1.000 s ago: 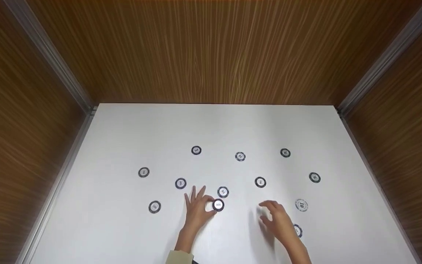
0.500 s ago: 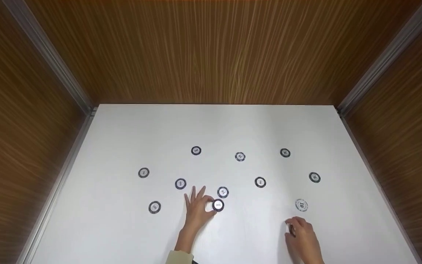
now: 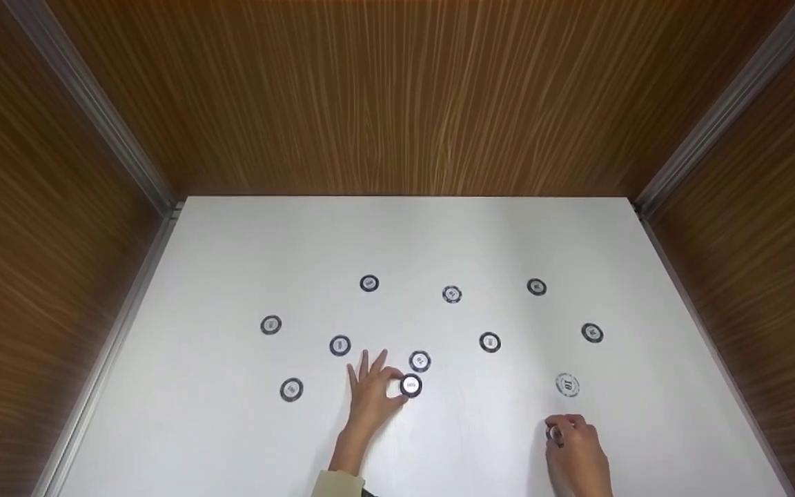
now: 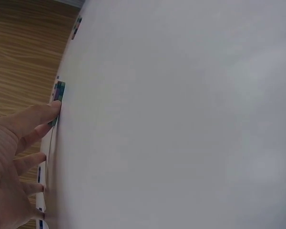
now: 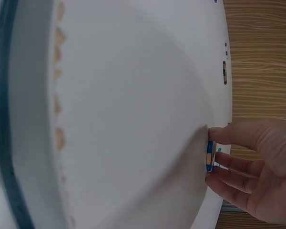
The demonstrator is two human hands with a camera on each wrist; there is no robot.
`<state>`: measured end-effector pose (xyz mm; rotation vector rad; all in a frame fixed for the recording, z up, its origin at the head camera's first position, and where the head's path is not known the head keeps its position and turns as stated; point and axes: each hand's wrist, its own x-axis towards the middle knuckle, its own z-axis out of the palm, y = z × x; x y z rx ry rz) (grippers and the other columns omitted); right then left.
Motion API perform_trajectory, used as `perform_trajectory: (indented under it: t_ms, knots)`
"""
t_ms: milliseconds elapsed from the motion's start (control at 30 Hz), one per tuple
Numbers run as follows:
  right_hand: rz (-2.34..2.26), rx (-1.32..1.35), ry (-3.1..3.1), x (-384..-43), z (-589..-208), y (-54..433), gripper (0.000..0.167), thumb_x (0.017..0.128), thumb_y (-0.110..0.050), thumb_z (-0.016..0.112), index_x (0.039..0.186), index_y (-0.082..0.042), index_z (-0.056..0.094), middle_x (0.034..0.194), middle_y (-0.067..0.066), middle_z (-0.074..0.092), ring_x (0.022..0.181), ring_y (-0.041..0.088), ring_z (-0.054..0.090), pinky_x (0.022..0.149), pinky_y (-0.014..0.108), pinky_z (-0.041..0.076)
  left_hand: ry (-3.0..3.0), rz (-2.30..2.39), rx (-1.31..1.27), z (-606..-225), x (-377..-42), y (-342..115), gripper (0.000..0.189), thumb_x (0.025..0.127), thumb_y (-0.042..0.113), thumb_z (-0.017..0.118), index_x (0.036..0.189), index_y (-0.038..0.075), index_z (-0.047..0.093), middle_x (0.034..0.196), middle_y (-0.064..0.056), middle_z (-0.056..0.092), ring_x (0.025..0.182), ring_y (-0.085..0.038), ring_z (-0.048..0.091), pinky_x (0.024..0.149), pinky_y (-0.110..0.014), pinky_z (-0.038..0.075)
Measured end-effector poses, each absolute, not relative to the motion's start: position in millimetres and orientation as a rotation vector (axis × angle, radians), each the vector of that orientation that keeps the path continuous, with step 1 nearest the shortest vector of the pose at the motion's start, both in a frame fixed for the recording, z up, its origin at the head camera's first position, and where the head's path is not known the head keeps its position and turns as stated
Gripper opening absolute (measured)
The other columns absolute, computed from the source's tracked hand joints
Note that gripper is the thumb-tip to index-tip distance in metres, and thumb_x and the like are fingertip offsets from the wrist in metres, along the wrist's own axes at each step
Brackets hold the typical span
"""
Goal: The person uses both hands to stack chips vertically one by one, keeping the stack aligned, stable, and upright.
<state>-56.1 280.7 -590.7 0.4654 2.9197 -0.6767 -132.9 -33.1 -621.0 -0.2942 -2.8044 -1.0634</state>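
near the white desk's (image 3: 232, 442) front edge, a round black-and-white chip (image 5: 209, 155) is pinched by the right hand (image 3: 577, 455) and could slip from so shallow a grip; the left hand (image 3: 370, 400), fingers spread, rests against a small chip stack (image 3: 410, 386) that could be toppled

I'm seeing a dark-rimmed chip (image 3: 555, 433) lying flat on the white table at five o'clock, and a small chip stack (image 3: 410, 386) sitting upright near six o'clock.
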Motion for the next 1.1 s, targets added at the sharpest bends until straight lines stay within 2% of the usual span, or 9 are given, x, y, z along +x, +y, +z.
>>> perform_trajectory:
  t_ms: [233, 433, 700, 933, 1100]
  knots:
    - [-0.638, 0.343, 3.008, -62.9, -590.1, 279.8, 0.024, 0.072, 0.002, 0.067, 0.095, -0.003, 0.064, 0.095, 0.017, 0.056, 0.083, 0.031, 0.054, 0.067, 0.043, 0.050, -2.823, -1.050, -0.293, -620.5, -134.6, -34.7, 0.032, 0.062, 0.019, 0.082, 0.088, 0.014, 0.064, 0.133, -0.018, 0.046, 0.128, -0.047, 0.024, 0.099, -0.067, 0.005]
    - [-0.726, 0.286, 3.013, -66.9, -587.6, 270.6, 0.030, 0.067, 0.002, 0.070, 0.095, -0.003, 0.063, 0.092, 0.015, 0.056, 0.081, 0.030, 0.054, 0.071, 0.045, 0.049, -2.846, -1.044, -0.266, -620.7, -133.9, -31.2, 0.032, 0.063, 0.020, 0.081, 0.089, 0.014, 0.065, 0.134, -0.018, 0.044, 0.129, -0.046, 0.022, 0.101, -0.065, 0.005]
    - [-0.851, 0.212, 2.995, -82.2, -580.7, 250.2, 0.032, 0.070, -0.001, 0.072, 0.100, -0.002, 0.062, 0.099, 0.017, 0.056, 0.093, 0.036, 0.057, 0.082, 0.047, 0.048, -2.827, -1.033, -0.259, -621.6, -134.4, -22.3, 0.031, 0.063, 0.020, 0.082, 0.088, 0.013, 0.065, 0.135, -0.023, 0.041, 0.130, -0.048, 0.017, 0.102, -0.063, 0.008]
    - [-0.962, 0.037, 2.998, -96.5, -571.4, 235.3, 0.031, 0.073, -0.001, 0.071, 0.103, -0.004, 0.060, 0.101, 0.013, 0.055, 0.094, 0.033, 0.059, 0.080, 0.044, 0.049, -2.821, -1.063, -0.245, -621.5, -133.0, -14.1, 0.031, 0.064, 0.020, 0.081, 0.089, 0.013, 0.065, 0.136, -0.022, 0.040, 0.130, -0.048, 0.015, 0.101, -0.064, 0.005]
    - [-0.962, -0.167, 3.025, -111.1, -563.6, 225.0, 0.033, 0.073, 0.000, 0.073, 0.102, -0.010, 0.061, 0.103, 0.009, 0.054, 0.088, 0.026, 0.061, 0.076, 0.036, 0.052, -2.827, -1.073, -0.234, -621.7, -132.9, -11.8, 0.032, 0.063, 0.020, 0.082, 0.090, 0.014, 0.066, 0.136, -0.021, 0.040, 0.130, -0.048, 0.016, 0.101, -0.064, 0.005]
